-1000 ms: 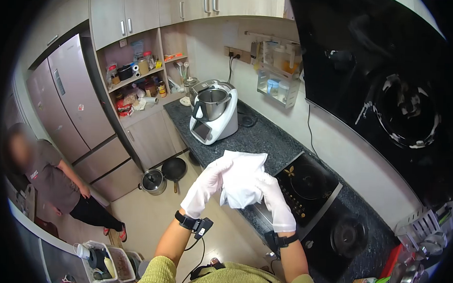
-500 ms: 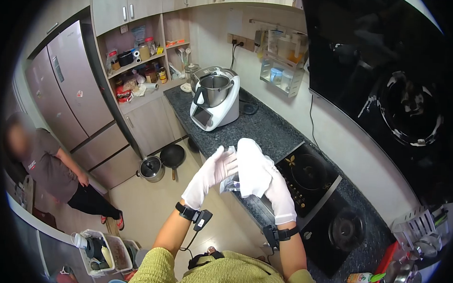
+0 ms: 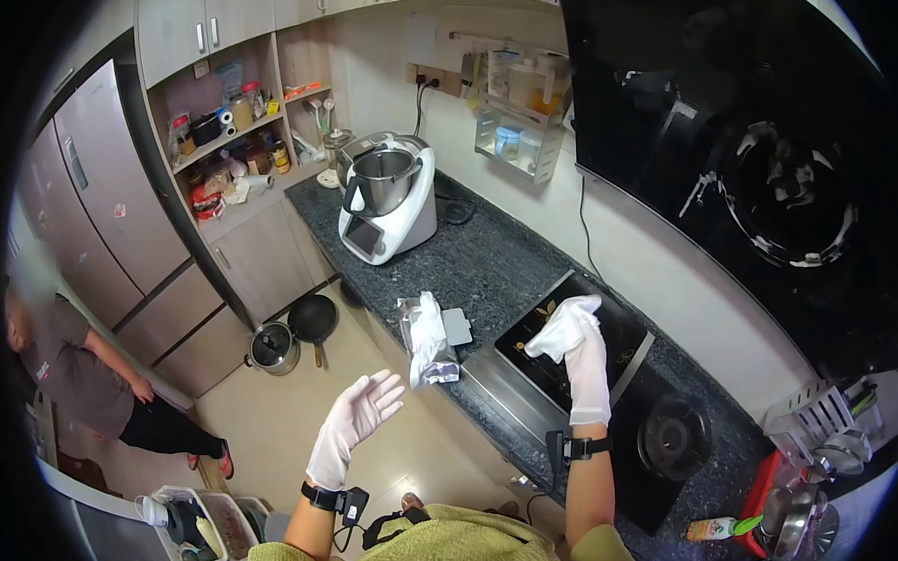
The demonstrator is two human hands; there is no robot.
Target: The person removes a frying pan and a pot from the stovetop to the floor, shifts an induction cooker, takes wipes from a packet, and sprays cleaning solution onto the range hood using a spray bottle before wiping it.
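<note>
My right hand (image 3: 589, 369), in a white glove, is closed on a crumpled white wipe (image 3: 563, 326) over the black induction cooktop (image 3: 525, 357). Whether the wipe touches the glass I cannot tell. My left hand (image 3: 362, 413), gloved as well, is empty, palm up with fingers stretched out, over the floor in front of the counter. Between the hands, at the counter's front edge, lies a silvery pack of wipes (image 3: 434, 367). Its grey flap lid (image 3: 456, 326) is raised, and a white wipe (image 3: 428, 324) sticks out of the top.
A white food processor (image 3: 392, 204) with a steel bowl stands farther back on the dark counter (image 3: 499, 253). Right of the cooktop is a second burner (image 3: 673, 435). A pan (image 3: 313, 318) and a pot (image 3: 273, 346) sit on the floor; a person (image 3: 85, 367) stands at left.
My hands have moved apart: the right carried its wipe rightward over the cooktop, the left came down toward me, empty. The pack of wipes, mostly hidden before, now shows on the counter.
</note>
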